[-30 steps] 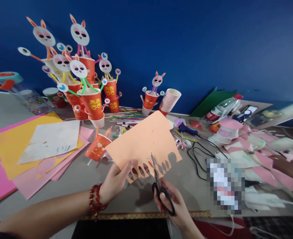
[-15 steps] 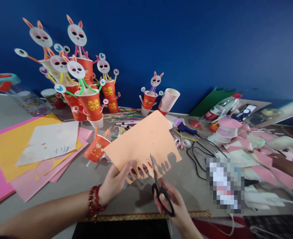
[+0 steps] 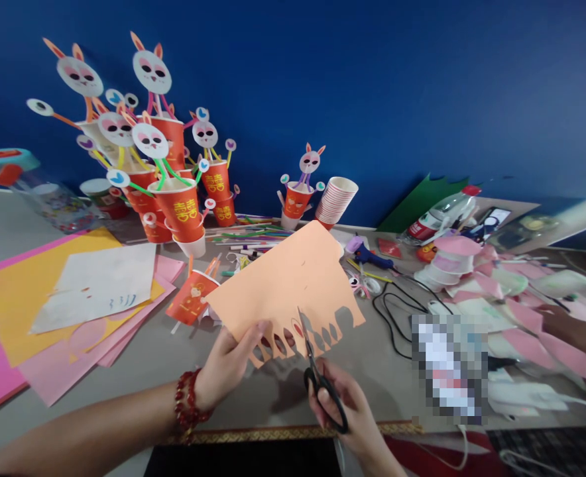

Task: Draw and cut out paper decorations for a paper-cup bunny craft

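left fingers [image 3: 253, 339] pinched | right fingers [image 3: 340, 376] curled | forearms [image 3: 104, 424] angled inward

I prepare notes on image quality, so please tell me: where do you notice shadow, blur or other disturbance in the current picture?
Head view: a soft shadow on the table below the orange paper; head view: the jar at far left looks smeared; head view: a pixelated patch hides detail at lower right.

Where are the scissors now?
In the head view, low, just right of centre, the scissors are in the right hand, at the notched edge of the peach paper.
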`<state>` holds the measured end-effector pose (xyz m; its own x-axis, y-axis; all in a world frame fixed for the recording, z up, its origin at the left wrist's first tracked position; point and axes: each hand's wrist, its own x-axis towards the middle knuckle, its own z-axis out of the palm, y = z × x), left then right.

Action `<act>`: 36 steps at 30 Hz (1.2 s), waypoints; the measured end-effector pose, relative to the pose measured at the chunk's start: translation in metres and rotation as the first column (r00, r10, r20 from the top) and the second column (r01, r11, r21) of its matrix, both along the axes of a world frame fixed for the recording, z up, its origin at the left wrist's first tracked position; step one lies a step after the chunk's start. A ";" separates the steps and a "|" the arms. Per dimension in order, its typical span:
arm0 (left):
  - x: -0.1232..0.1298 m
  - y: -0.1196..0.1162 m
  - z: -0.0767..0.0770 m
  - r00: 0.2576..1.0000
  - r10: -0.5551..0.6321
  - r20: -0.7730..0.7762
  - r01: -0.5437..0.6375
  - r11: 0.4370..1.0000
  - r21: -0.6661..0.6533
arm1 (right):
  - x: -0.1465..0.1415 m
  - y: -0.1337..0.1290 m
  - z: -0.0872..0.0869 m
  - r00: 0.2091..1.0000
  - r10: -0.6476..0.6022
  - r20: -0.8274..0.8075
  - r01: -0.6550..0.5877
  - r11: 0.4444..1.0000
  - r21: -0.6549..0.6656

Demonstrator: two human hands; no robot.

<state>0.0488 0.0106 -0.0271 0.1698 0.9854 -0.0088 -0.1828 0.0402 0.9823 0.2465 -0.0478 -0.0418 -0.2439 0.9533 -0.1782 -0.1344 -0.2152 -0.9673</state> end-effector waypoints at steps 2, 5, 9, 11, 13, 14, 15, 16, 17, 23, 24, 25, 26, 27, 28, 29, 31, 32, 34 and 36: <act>-0.001 0.000 0.000 1.000 -0.027 0.013 0.027 1.000 -0.010 | 0.000 0.000 0.001 1.000 0.005 0.001 -0.005 1.000 0.003; -0.001 0.000 -0.003 0.999 -0.041 0.014 0.042 0.998 -0.036 | 0.000 0.001 0.002 1.000 0.009 0.009 -0.009 1.000 -0.002; -0.001 0.001 -0.006 1.000 -0.008 0.023 0.009 0.998 -0.058 | 0.001 0.000 0.001 0.999 -0.006 0.036 0.006 1.000 -0.017; -0.001 0.000 -0.005 0.999 -0.026 0.046 0.029 0.997 -0.066 | 0.002 -0.001 -0.002 0.999 -0.010 0.045 0.011 1.000 -0.019; -0.001 0.000 -0.004 0.997 -0.049 0.064 0.054 0.996 -0.073 | 0.003 -0.001 -0.004 0.999 -0.007 0.051 0.007 1.000 -0.011; -0.001 0.000 -0.004 0.996 -0.057 0.069 0.062 0.995 -0.076 | 0.004 -0.001 -0.005 0.999 -0.005 0.053 0.005 1.000 -0.006; -0.001 0.000 -0.003 0.996 -0.062 0.070 0.068 0.995 -0.077 | 0.004 -0.001 -0.005 0.998 -0.002 0.055 0.002 1.000 0.001; -0.001 0.000 -0.002 0.995 -0.068 0.070 0.073 0.994 -0.076 | 0.004 -0.001 -0.004 0.998 0.000 0.055 0.000 1.000 0.007; -0.001 0.001 -0.001 0.995 -0.075 0.069 0.080 0.994 -0.074 | 0.004 0.000 -0.004 0.998 0.001 0.055 -0.001 1.000 0.009; -0.001 0.002 0.008 0.996 -0.084 0.041 0.086 0.995 -0.043 | 0.006 -0.001 -0.006 0.998 0.004 0.060 -0.006 1.000 0.018; -0.001 0.003 0.010 0.997 -0.070 0.039 0.072 0.997 -0.041 | 0.006 -0.002 -0.008 0.998 0.002 0.062 -0.004 1.000 0.021; 0.000 0.003 0.011 0.998 -0.056 0.041 0.057 0.998 -0.040 | 0.007 -0.003 -0.010 0.998 0.001 0.067 -0.002 1.000 0.019; 0.000 0.003 0.011 0.998 -0.039 0.044 0.041 0.998 -0.037 | 0.007 -0.003 -0.011 0.997 -0.002 0.074 0.001 1.000 0.011; 0.000 0.003 0.012 0.998 -0.027 0.049 0.028 0.999 -0.032 | 0.008 -0.003 -0.012 0.997 -0.002 0.081 0.002 1.000 0.000; 0.000 0.003 0.012 0.998 -0.023 0.056 0.024 0.999 -0.025 | 0.008 -0.004 -0.012 0.996 -0.003 0.086 0.004 1.000 -0.011; 0.000 0.003 0.013 0.998 -0.031 0.060 0.032 0.999 -0.019 | 0.008 -0.004 -0.012 0.996 -0.006 0.090 0.008 1.000 -0.023; 0.000 0.003 0.013 0.997 -0.060 0.054 0.060 0.998 -0.015 | 0.008 -0.004 -0.012 0.995 -0.009 0.096 0.013 0.999 -0.043; 0.000 0.003 0.014 0.996 -0.078 0.048 0.079 0.997 -0.016 | 0.008 -0.004 -0.012 0.995 -0.013 0.097 0.017 0.999 -0.047; -0.001 0.003 0.013 0.993 -0.108 0.047 0.109 0.994 -0.018 | 0.008 -0.004 -0.011 0.995 -0.015 0.096 0.019 0.999 -0.044; -0.001 0.003 0.012 0.988 -0.132 0.077 0.133 0.991 -0.018 | 0.008 -0.004 -0.011 0.996 -0.007 0.091 0.011 0.999 -0.042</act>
